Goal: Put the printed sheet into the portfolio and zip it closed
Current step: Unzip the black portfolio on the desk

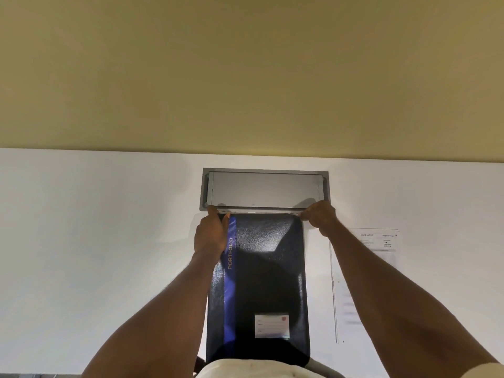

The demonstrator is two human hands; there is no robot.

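— Grips first: where are they, and on what?

— Both sit at the far short edge of the portfolio (261,282). The left hand (211,236) is closed on the far-left corner, by the blue stripe. The right hand (320,218) is pinched shut at the far-right corner, seemingly on the zip end, though the pull itself is too small to make out.

— Which way does the portfolio lie from there?

— Its long axis runs from the grips straight back toward the person, flat on the desk (109,241). The mouth is at the far end, just short of the grey hatch (266,188).

— And the sheet?

— The sheet (365,282) lies flat just right of the portfolio, parallel to it and under the right forearm, not yet inside. The right hand is nearer, so I'd expect it to fetch the sheet.

— How does the portfolio look?

— Dark, glossy and rounded at the corners, with a white label near the close end. It looks flat and shut.
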